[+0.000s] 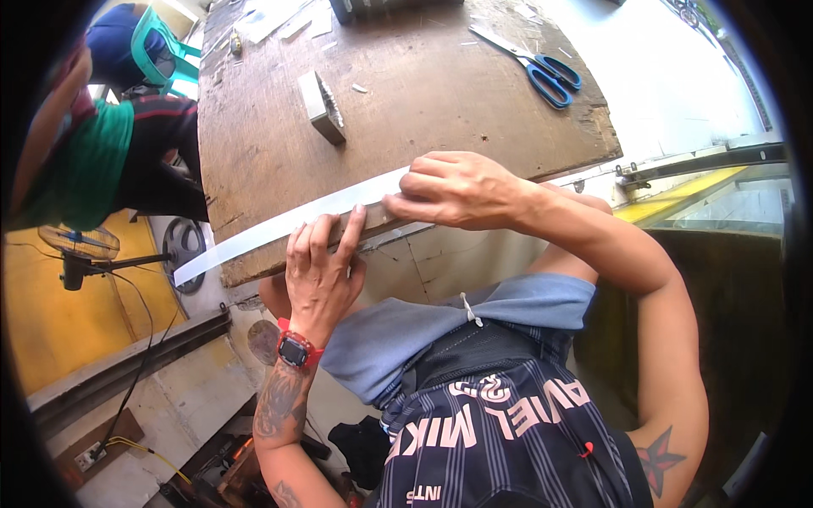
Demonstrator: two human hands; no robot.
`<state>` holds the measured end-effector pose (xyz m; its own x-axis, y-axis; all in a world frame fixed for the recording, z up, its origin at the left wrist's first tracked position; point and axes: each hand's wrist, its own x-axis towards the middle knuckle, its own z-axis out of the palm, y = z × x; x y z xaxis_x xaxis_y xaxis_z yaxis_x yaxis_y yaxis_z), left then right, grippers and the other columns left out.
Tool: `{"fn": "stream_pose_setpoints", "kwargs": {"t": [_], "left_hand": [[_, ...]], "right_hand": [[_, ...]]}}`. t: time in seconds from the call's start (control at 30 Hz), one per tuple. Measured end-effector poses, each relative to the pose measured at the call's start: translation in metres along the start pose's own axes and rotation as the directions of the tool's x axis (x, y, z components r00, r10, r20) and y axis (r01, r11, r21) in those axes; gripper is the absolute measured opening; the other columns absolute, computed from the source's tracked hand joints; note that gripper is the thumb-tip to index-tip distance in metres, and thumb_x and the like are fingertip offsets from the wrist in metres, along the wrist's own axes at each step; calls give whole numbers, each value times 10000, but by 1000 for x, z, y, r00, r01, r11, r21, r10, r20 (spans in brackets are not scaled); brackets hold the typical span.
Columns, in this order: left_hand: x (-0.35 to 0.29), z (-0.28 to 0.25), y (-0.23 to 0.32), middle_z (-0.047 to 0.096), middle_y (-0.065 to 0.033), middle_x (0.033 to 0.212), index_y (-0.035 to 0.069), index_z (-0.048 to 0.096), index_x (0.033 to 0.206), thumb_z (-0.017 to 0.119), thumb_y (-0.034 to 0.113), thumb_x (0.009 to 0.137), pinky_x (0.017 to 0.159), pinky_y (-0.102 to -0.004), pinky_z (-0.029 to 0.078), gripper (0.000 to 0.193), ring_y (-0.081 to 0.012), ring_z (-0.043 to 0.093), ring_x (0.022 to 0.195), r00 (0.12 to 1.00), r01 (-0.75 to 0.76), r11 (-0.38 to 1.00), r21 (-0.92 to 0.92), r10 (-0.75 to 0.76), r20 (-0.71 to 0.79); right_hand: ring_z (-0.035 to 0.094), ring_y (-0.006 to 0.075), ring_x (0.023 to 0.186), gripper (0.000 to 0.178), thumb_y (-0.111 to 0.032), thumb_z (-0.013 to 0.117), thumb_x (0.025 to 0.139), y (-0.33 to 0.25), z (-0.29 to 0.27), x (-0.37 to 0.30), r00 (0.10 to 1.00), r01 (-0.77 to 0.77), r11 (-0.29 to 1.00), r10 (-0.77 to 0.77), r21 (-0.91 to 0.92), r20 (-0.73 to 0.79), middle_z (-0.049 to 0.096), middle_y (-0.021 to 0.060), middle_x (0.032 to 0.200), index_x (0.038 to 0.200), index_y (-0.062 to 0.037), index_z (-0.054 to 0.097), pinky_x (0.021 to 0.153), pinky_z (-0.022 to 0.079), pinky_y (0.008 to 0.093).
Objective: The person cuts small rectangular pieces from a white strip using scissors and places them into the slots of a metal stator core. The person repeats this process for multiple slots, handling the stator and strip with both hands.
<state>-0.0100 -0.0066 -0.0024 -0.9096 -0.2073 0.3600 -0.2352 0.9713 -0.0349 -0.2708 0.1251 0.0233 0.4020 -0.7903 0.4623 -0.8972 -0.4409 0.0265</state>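
Left hand [320, 275] open, I touch a white strip [279, 222]; my right hand [461, 193] grips its end; blue-handled scissors [542, 74] lie beyond both.

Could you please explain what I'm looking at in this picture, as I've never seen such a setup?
There is no robot: a person works barehanded, seen from above by a wide fisheye camera on their head, so straight edges bend. The left hand has fingertips at the near edge of a long white strip; the right hand has its curled fingers at the strip's right end. On the wooden table also lie blue-handled scissors and a small grey block.
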Motion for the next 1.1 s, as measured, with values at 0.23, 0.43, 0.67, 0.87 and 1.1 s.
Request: {"fn": "stream_pose_setpoints", "kwargs": {"t": [0.23,0.43,0.67,0.87,1.1], "left_hand": [[20,16,33,482,-81,1340,125,491,1491,764,230,732,1170,-452,363,813,-264,452,1291,996,57,997,-46,-61,-72],[25,20,30,484,-87,1337,148,493,1501,757,218,746,1168,-465,368,803,-273,456,1292,996,21,999,50,-17,-83],[33,26,43,482,-103,1343,191,491,1519,729,168,746,1162,-463,386,810,-284,454,1295,989,28,999,-22,-31,-144],[37,29,49,470,-127,1345,109,496,1473,742,116,738,1159,-483,357,775,-310,430,1310,999,3,998,56,-1,-40],[43,30,61,474,-87,1352,224,531,1483,728,116,724,1163,-449,379,792,-276,443,1294,998,4,1000,4,-4,-61]], "right_hand": [[659,204,987,393,-134,680,872,6,-2,-10,998,-14,999,12,35,65,620,61,1023,1260,-91,635,878,602,341],[646,208,981,382,-144,676,879,13,-5,-15,1000,-16,1000,16,-26,6,610,59,1025,1257,-104,634,883,584,344],[656,217,1005,360,-143,677,877,18,-13,-28,998,-25,1000,26,-15,54,615,63,1025,1233,-107,636,872,590,342],[661,214,1015,343,-139,672,888,20,-14,-31,999,-32,999,33,-16,24,615,60,1024,1227,-107,635,872,597,348],[659,215,994,276,-169,679,863,24,-22,-46,1000,-17,1000,17,-25,-11,610,53,1011,1129,-101,649,880,602,338]]}}
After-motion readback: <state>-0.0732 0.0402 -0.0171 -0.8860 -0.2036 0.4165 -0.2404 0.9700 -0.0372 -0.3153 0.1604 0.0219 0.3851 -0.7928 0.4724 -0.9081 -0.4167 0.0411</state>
